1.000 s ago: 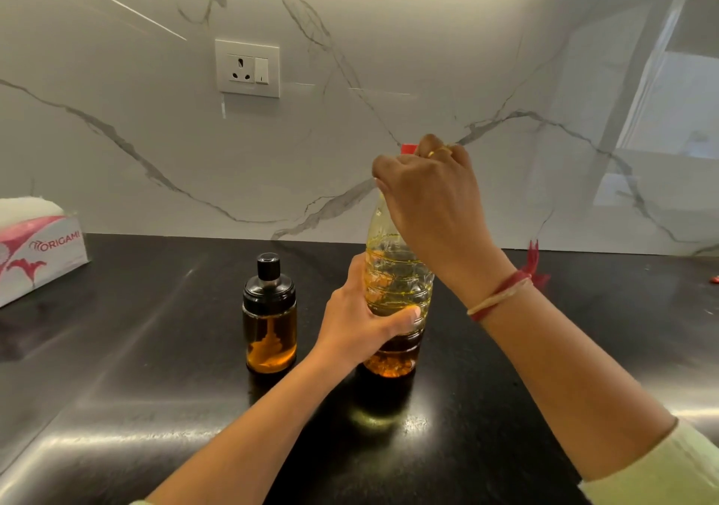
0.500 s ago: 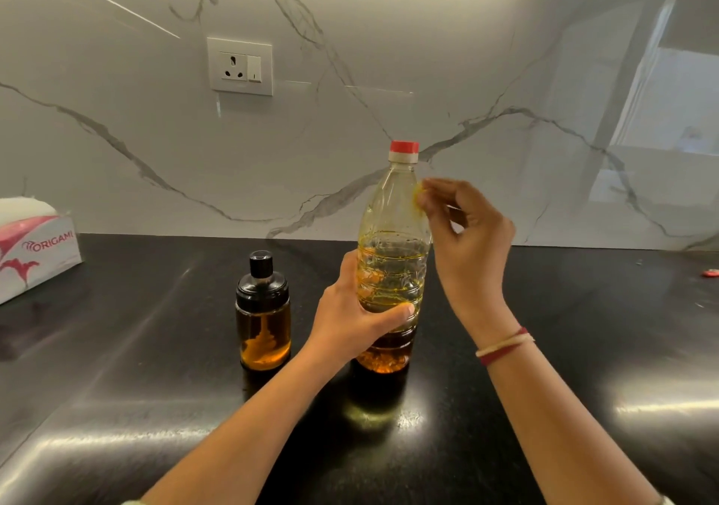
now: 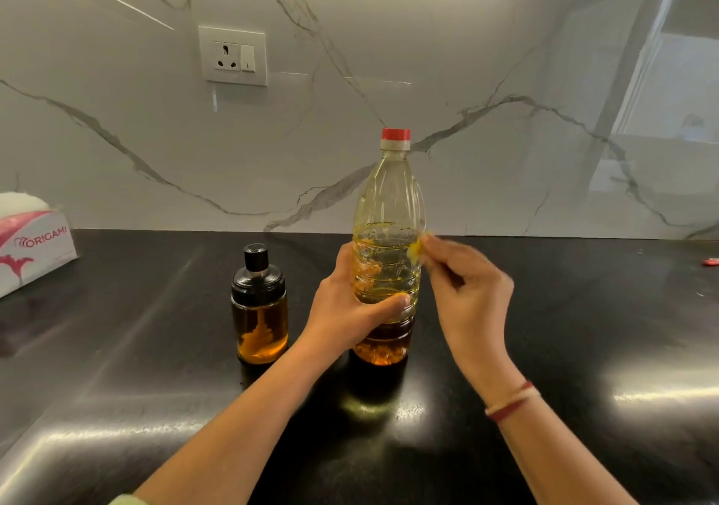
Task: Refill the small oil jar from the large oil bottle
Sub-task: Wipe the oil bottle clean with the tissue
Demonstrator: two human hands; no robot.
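The tall clear plastic oil bottle with the red cap [image 3: 387, 240] stands upright on the glossy black bench [image 3: 564, 329], cap on, yellow oil filling it to about the middle. The left hand [image 3: 350, 310] is wrapped around the bottle's lower ribbed section, thumb across the near face, fingers curled behind it, a firm clasp. The right hand [image 3: 469, 294] sits just right of the bottle at the level of the oil line, fingertips pinched together on a small yellow scrap [image 3: 415, 249] that touches or nearly touches the bottle's right side; motion blur makes it impossible to say whether the scrap is attached to the bottle. A red and cream thread band [image 3: 512, 401] circles the right wrist.

Just to the left of the bottle, close but apart from it, stands the small glass oil jar with the black domed lid and knob [image 3: 259, 306], upright, closed, amber oil low in the bottom part. At the far left edge of the bench sits a white and pink tissue box printed ORIGAMI [image 3: 33, 248]. Behind everything rises the white marble-veined wall [image 3: 467, 57], carrying a white socket and switch plate [image 3: 232, 55] up to the left of the bottle. A tiny red object [image 3: 711, 261] lies at the far right of the bench.
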